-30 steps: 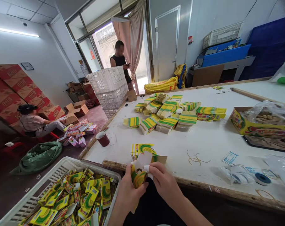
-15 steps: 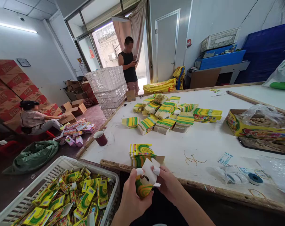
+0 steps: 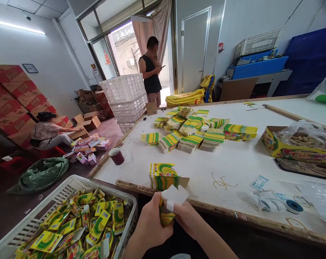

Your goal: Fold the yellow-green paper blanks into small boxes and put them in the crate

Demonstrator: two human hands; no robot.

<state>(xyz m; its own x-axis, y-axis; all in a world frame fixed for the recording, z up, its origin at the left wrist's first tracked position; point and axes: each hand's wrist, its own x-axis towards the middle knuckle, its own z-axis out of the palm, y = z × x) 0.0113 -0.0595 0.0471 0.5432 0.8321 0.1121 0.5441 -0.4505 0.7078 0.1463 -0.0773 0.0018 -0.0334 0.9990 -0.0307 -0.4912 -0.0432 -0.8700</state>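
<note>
A small yellow-and-green cardboard carton (image 3: 166, 218) is held between my two hands at the front edge of the table, its white inner flaps standing up. My left hand (image 3: 152, 225) is closed around the carton's left side and covers much of it. On the other side, the fingers of my right hand (image 3: 187, 217) pinch it near the flaps, with white tape or wrapping showing at a fingertip. Just beyond them, a stack of flat cartons (image 3: 163, 176) stands on the white table (image 3: 195, 167). To the left, a white plastic crate (image 3: 79, 181) holds many similar yellow-green cartons.
Bundles of flat cartons (image 3: 191, 126) are piled mid-table. A maroon mug (image 3: 116, 156) stands near the left edge. On the right are an open display box (image 3: 300, 153), a phone (image 3: 305, 169) and a tape roll (image 3: 294, 206). One person (image 3: 152, 72) stands behind; another (image 3: 51, 131) sits at left.
My hands have turned the carton slightly, and my right fingers have moved inward against its flaps. The seated person has leaned toward the boxes. The view has shifted a little.
</note>
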